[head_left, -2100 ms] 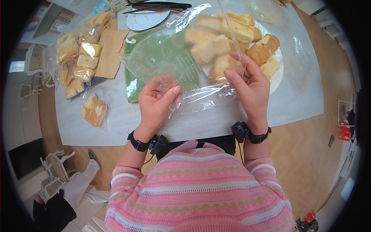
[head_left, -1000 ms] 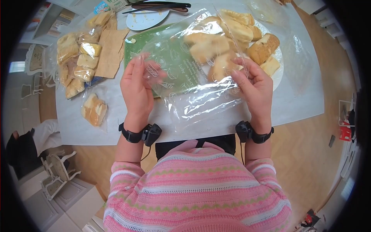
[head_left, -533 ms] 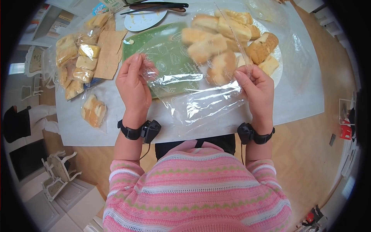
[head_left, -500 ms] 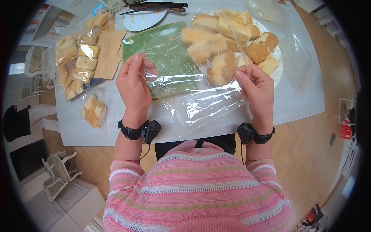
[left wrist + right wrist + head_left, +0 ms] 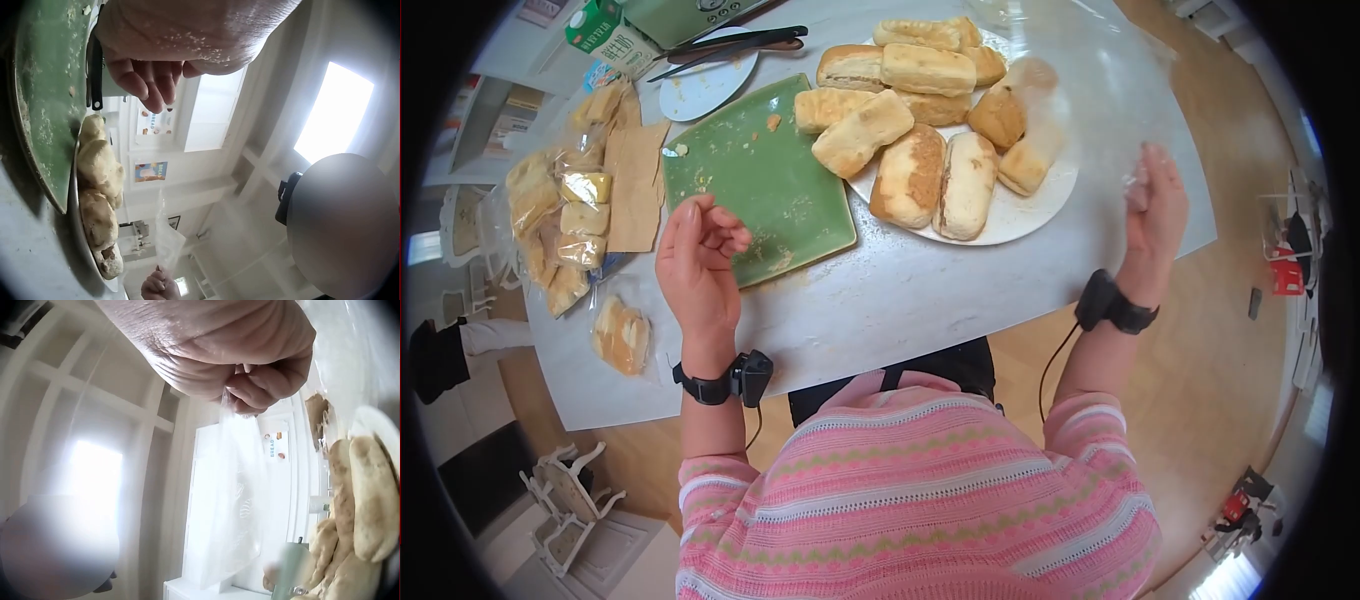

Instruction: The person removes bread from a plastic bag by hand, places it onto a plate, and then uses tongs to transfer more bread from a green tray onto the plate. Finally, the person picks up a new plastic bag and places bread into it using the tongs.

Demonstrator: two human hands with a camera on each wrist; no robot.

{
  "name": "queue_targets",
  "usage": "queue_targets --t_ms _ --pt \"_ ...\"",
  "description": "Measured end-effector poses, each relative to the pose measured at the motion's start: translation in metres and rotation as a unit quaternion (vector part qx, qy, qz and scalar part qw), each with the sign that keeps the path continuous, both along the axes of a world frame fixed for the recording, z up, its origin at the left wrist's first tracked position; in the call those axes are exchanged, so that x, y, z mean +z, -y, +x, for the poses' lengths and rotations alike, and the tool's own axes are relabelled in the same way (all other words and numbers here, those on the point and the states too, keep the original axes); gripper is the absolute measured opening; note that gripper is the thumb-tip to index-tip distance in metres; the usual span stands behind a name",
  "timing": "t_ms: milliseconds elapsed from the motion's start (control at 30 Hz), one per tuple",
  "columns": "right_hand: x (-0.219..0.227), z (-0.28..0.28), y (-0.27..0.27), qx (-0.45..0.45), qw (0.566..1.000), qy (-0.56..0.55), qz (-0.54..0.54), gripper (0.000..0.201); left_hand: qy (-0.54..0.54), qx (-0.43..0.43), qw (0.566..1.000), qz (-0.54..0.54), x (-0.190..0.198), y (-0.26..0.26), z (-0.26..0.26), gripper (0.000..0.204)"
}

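Note:
My right hand (image 5: 1155, 215) grips a clear printed plastic bag (image 5: 234, 512) by its edge, out beyond the right side of the plate. The bag hangs from the fingers in the right wrist view; in the head view it is a blurred film. My left hand (image 5: 700, 265) is raised over the front left part of a green square plate (image 5: 770, 190) with crumbs on it, its fingers loosely bent around nothing. Between the hands, a round white plate (image 5: 1040, 205) bears several bread rolls (image 5: 910, 175), some piled on others.
At the left lie bagged breads (image 5: 585, 215), a brown paper bag (image 5: 635, 185) and one wrapped piece (image 5: 620, 335). Farther back are a small plate (image 5: 710, 85) with black tongs (image 5: 725, 45) across it and a milk carton (image 5: 612, 40). More clear plastic lies at the back right.
Both hands held the plastic bag over the plates. The left hand has let go and moved left; the right hand has swung the bag away to the right, uncovering the rolls. The head view has shifted.

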State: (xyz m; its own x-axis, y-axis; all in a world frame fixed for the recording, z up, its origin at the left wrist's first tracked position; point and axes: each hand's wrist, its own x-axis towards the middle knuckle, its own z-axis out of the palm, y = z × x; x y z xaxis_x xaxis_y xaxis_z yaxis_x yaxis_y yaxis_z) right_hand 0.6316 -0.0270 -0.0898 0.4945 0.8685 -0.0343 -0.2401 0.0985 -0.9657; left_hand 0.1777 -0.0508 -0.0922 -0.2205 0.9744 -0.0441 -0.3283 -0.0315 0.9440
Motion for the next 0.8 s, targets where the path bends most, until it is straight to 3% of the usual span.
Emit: queue_targets --t_ms 100,167,333,400,433,467,533,567,633,733,767,800 --pt "-0.017 0.064 -0.011 -0.053 0.998 0.015 0.022 0.014 -0.003 -0.001 1.000 -0.007 -0.002 0.002 0.001 0.025" --pt "-0.034 0.100 -0.018 -0.118 0.990 0.073 -0.028 0.017 -0.003 0.003 1.000 -0.011 -0.004 0.004 0.002 0.024" --pt "-0.051 0.126 -0.016 -0.130 0.965 0.185 -0.129 0.028 -0.005 -0.020 0.999 -0.028 -0.004 0.009 0.008 0.021" --pt "-0.058 0.127 -0.017 -0.166 0.927 0.283 -0.181 0.044 -0.007 -0.016 0.999 -0.031 -0.005 0.011 0.011 0.020" --pt "-0.056 0.133 -0.015 -0.145 0.880 0.381 -0.242 0.060 0.002 -0.030 0.999 -0.025 -0.007 0.011 0.011 0.020" --pt "-0.052 0.128 -0.013 -0.141 0.881 0.381 -0.241 0.060 0.012 -0.046 0.999 -0.019 -0.007 0.012 0.012 0.020" --pt "-0.049 0.118 -0.011 -0.197 0.788 0.537 -0.225 0.064 0.001 -0.046 0.999 -0.028 -0.005 0.014 0.014 0.020" --pt "-0.050 0.122 -0.014 -0.195 0.789 0.538 -0.224 0.064 -0.009 -0.050 0.998 -0.037 -0.005 0.014 0.016 0.020" --pt "-0.055 0.136 -0.018 -0.186 0.715 0.653 -0.163 0.063 -0.009 -0.053 0.998 -0.037 -0.004 0.014 0.018 0.020" --pt "-0.041 0.115 -0.019 -0.141 0.683 0.706 -0.120 0.058 -0.007 -0.058 0.998 -0.038 -0.004 0.015 0.020 0.020" --pt "-0.043 0.115 -0.019 -0.141 0.683 0.706 -0.119 0.058 -0.005 -0.059 0.997 -0.039 -0.004 0.015 0.020 0.021" --pt "-0.047 0.114 -0.020 -0.069 0.711 0.687 -0.132 0.056 -0.005 -0.058 0.998 -0.039 -0.005 0.015 0.020 0.021"
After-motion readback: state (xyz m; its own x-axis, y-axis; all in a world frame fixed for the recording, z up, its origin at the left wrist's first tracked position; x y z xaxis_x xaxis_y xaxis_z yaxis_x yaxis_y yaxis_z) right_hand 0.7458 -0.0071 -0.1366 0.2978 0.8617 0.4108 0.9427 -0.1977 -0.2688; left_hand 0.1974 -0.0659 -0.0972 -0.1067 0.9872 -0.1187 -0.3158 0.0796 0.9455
